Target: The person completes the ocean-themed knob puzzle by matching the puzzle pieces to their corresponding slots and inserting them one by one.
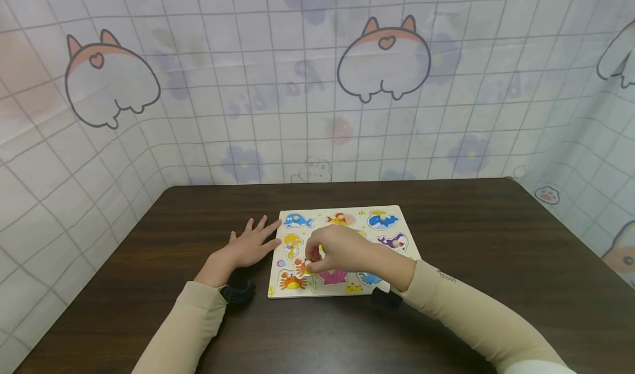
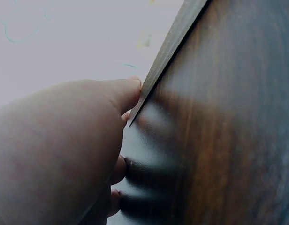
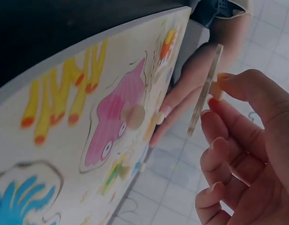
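Observation:
A wooden sea-animal peg puzzle board (image 1: 397, 215) lies on the dark table (image 1: 496, 236). My left hand (image 1: 252, 245) lies flat with straight fingers against the board's left edge; in the left wrist view its fingertip (image 2: 130, 91) touches the board edge (image 2: 168, 51). My right hand (image 1: 337, 251) hovers over the board's middle and pinches a thin puzzle piece (image 3: 205, 91) by its peg, lifted off the board (image 3: 64, 140). A pink shell piece (image 3: 111, 126) sits in its slot near it.
Other pieces sit in the board: blue whale (image 1: 297, 219), orange fish (image 1: 340, 218), dolphin (image 1: 382, 219), crab (image 1: 291, 281), pink shell (image 1: 333, 277). A patterned cloth (image 1: 317, 87) walls the table on three sides. Dark wrist straps (image 1: 238, 293) lie at both wrists.

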Motion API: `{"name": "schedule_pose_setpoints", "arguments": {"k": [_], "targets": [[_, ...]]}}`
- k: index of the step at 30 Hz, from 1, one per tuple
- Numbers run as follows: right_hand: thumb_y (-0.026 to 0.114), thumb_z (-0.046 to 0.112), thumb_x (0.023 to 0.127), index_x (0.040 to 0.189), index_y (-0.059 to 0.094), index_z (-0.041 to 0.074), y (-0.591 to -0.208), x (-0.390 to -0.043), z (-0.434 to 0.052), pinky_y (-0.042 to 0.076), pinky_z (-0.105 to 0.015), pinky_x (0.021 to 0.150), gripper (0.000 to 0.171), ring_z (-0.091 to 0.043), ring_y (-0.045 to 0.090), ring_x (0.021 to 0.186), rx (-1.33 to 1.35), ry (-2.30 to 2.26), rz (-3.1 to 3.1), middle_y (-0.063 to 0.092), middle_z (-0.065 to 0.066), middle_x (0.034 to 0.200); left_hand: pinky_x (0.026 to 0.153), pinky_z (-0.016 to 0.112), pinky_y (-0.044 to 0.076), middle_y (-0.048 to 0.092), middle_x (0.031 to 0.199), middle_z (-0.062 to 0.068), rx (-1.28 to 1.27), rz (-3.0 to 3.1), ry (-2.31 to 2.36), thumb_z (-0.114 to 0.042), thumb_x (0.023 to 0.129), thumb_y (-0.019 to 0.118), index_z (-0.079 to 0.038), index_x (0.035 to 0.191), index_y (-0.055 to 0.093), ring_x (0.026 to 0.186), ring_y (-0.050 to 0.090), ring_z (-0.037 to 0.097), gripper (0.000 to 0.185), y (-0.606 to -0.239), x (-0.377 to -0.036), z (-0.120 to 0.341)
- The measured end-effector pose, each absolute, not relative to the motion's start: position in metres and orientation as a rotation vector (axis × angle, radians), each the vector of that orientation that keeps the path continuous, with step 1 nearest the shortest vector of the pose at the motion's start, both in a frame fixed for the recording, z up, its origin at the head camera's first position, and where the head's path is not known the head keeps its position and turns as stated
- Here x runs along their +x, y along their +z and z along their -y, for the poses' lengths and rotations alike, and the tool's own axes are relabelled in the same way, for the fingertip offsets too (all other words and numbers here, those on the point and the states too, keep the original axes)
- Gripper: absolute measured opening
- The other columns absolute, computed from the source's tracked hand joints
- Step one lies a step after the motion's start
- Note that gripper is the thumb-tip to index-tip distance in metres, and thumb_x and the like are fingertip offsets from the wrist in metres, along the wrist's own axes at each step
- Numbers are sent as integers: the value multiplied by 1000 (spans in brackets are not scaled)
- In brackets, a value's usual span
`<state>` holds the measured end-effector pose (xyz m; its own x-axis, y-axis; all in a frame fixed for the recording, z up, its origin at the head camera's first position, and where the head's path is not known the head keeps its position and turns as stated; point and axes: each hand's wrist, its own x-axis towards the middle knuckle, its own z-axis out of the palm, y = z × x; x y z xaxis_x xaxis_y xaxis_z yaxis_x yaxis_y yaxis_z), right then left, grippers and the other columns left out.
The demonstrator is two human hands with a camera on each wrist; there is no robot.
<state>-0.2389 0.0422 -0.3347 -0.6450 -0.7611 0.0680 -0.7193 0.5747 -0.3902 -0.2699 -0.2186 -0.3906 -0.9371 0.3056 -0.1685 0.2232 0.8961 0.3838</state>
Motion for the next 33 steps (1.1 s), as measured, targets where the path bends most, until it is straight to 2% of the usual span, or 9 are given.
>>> {"name": "schedule_pose_setpoints", "arguments": {"k": [19,33], "targets": [[82,27,89,77,72,22,-347,-240,-4,43,-24,58,16,-6,53,67,-1193,-435,-2674,59,14,68,108,82,1,9,168,24,411,-2834,536,-47,110,42,-18,165,25,151,0,53,65,-389,-271,219],[81,30,90,76,72,21,-349,-238,7,41,-23,56,19,-6,52,64,-1178,-322,-2669,59,14,65,107,82,2,10,168,25,412,-2837,532,-47,110,42,-18,165,25,151,1,54,65,-391,-270,219]]}}
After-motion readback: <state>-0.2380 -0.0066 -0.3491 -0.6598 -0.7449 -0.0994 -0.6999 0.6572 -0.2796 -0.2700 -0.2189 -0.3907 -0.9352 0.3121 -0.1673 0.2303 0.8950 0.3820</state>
